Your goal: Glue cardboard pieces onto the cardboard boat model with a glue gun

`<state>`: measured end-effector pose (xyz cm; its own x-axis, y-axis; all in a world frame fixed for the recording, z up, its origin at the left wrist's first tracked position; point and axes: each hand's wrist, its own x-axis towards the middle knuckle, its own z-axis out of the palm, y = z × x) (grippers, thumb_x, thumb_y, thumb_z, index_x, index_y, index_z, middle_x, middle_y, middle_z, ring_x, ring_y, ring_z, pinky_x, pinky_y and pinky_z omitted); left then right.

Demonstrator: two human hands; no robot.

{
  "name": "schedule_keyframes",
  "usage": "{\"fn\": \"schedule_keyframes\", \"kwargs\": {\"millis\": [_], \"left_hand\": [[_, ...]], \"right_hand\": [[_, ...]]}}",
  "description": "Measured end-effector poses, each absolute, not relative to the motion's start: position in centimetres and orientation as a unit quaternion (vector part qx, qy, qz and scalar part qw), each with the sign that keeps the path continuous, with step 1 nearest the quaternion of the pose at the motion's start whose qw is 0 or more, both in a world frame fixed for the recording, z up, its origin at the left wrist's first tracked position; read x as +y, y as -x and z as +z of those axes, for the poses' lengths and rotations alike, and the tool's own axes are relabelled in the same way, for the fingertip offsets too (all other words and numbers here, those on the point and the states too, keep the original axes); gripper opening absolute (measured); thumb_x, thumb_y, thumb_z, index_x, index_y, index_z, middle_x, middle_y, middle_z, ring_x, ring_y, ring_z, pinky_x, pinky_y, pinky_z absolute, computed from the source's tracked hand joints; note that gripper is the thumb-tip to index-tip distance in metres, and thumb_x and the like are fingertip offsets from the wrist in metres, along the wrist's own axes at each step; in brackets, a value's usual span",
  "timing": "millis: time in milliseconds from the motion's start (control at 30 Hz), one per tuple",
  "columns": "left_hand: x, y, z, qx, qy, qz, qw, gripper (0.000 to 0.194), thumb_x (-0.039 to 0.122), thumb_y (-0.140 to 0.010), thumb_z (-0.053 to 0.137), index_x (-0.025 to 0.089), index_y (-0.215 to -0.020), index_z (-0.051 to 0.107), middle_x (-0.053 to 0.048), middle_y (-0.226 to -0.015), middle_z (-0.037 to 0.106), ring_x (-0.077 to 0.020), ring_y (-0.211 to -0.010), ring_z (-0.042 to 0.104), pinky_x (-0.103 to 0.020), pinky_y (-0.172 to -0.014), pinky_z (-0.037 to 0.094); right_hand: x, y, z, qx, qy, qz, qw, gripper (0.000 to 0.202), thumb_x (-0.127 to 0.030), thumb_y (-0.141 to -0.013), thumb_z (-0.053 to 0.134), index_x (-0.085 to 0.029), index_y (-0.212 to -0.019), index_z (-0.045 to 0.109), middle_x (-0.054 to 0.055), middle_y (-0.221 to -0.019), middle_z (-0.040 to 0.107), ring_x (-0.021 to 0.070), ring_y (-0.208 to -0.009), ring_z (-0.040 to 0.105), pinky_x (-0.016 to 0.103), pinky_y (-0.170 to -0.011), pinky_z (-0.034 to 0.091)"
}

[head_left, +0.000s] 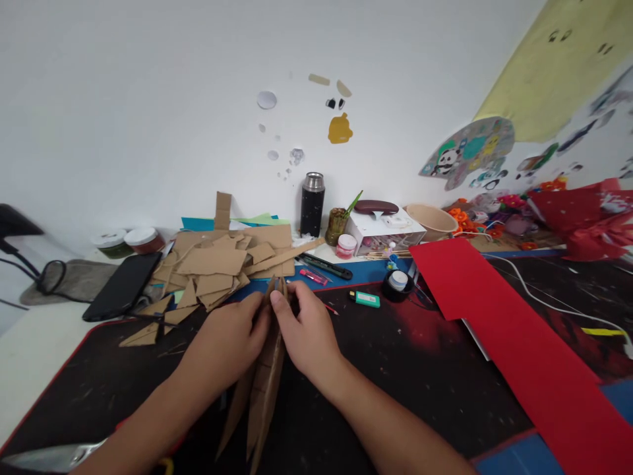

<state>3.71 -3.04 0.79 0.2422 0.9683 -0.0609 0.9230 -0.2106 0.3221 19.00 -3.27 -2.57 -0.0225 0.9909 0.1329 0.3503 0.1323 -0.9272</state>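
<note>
Both hands meet at the far end of a folded cardboard piece (267,382), whose long tapering panels run back toward me over the dark mat. My left hand (230,336) grips its left side, fingers curled round the edge. On the right side, my right hand (309,326) pinches the same end, thumb on top and fingers behind. Part of the cardboard's tip shows between the hands; the fingertips behind it are hidden. Just beyond lies a heap of cardboard scraps (212,260). Scissors (59,455) lie under my left forearm, partly covered by it.
A black utility knife (326,266), a green lighter (364,299) and a small open jar (397,282) lie beyond my right hand. Red paper (494,330) spans the right side. A black phone (123,287) lies left; a black flask (312,206) stands by the wall.
</note>
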Motion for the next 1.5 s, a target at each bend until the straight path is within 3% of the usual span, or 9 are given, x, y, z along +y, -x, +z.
{"fn": "schedule_keyframes", "kwargs": {"millis": [267, 500, 767, 933, 1067, 1167, 1300, 1500], "left_hand": [[-2.8, -3.1, 0.2, 0.603, -0.771, 0.115, 0.172, 0.033, 0.038, -0.104, 0.032, 0.024, -0.092, 0.059, -0.01, -0.085, 0.078, -0.0299, -0.082, 0.075, -0.037, -0.071, 0.042], [-2.7, -2.5, 1.3, 0.583, -0.747, 0.22, 0.233, 0.031, 0.048, -0.099, 0.04, 0.026, -0.09, 0.06, -0.005, -0.083, 0.076, -0.0265, -0.077, 0.072, -0.034, -0.069, 0.045], [-2.5, -2.1, 1.7, 0.6, -0.73, 0.275, 0.18, 0.035, 0.049, -0.094, 0.049, 0.025, -0.106, 0.073, -0.005, -0.093, 0.083, -0.0279, -0.083, 0.075, -0.035, -0.074, 0.05], [-2.3, -2.0, 1.5, 0.593, -0.727, 0.274, 0.211, 0.031, 0.047, -0.093, 0.05, 0.025, -0.094, 0.072, -0.003, -0.086, 0.081, -0.0251, -0.079, 0.073, -0.033, -0.07, 0.049], [-2.1, -2.1, 1.6, 0.576, -0.715, 0.277, 0.281, 0.036, 0.053, -0.096, 0.049, 0.025, -0.082, 0.066, 0.002, -0.067, 0.068, -0.0202, -0.062, 0.065, -0.029, -0.058, 0.046], [-2.0, -2.1, 1.7, 0.567, -0.693, 0.283, 0.343, 0.04, 0.059, -0.096, 0.051, 0.024, -0.083, 0.066, 0.004, -0.062, 0.061, -0.0173, -0.052, 0.059, -0.027, -0.05, 0.042], [-1.7, -1.8, 1.6, 0.556, -0.661, 0.292, 0.411, 0.041, 0.061, -0.092, 0.055, 0.022, -0.091, 0.069, 0.004, -0.066, 0.064, -0.0163, -0.05, 0.062, -0.027, -0.049, 0.046], [-1.4, -1.5, 1.2, 0.556, -0.653, 0.308, 0.412, 0.038, 0.058, -0.091, 0.059, 0.021, -0.091, 0.069, 0.005, -0.065, 0.063, -0.0151, -0.047, 0.063, -0.026, -0.048, 0.046]], "right_hand": [[-3.3, -18.8, -2.8, -0.6, 0.541, 0.38, 0.451, 0.027, -0.046, -0.103, 0.064, -0.021, -0.111, 0.068, 0.008, -0.108, 0.077, 0.0239, -0.096, 0.07, 0.033, -0.081, 0.052], [-3.5, -18.7, -2.9, -0.597, 0.501, 0.399, 0.483, 0.025, -0.044, -0.102, 0.067, -0.021, -0.11, 0.069, 0.007, -0.108, 0.077, 0.0228, -0.097, 0.071, 0.033, -0.084, 0.053], [-3.6, -18.5, -3.2, -0.61, 0.48, 0.403, 0.485, 0.024, -0.045, -0.101, 0.069, -0.022, -0.107, 0.068, 0.003, -0.099, 0.074, 0.0193, -0.086, 0.065, 0.029, -0.077, 0.05], [-3.7, -18.6, -3.1, -0.595, 0.466, 0.422, 0.501, 0.026, -0.048, -0.103, 0.065, -0.022, -0.106, 0.066, 0.003, -0.097, 0.073, 0.0193, -0.086, 0.066, 0.029, -0.077, 0.051], [-3.5, -18.6, -2.8, -0.566, 0.454, 0.452, 0.519, 0.025, -0.047, -0.103, 0.062, -0.023, -0.1, 0.065, 0.002, -0.091, 0.069, 0.0193, -0.082, 0.064, 0.03, -0.075, 0.051], [-3.3, -18.7, -2.7, -0.552, 0.444, 0.476, 0.521, 0.024, -0.045, -0.103, 0.063, -0.022, -0.097, 0.065, 0.001, -0.088, 0.067, 0.0196, -0.08, 0.063, 0.031, -0.075, 0.052], [-3.0, -18.9, -2.9, -0.541, 0.438, 0.498, 0.517, 0.024, -0.045, -0.102, 0.062, -0.022, -0.096, 0.066, 0.001, -0.087, 0.067, 0.0196, -0.08, 0.063, 0.031, -0.076, 0.052], [-2.9, -18.9, -3.1, -0.54, 0.428, 0.51, 0.515, 0.023, -0.044, -0.101, 0.064, -0.022, -0.095, 0.067, 0.001, -0.088, 0.069, 0.02, -0.081, 0.064, 0.032, -0.077, 0.053]]}}
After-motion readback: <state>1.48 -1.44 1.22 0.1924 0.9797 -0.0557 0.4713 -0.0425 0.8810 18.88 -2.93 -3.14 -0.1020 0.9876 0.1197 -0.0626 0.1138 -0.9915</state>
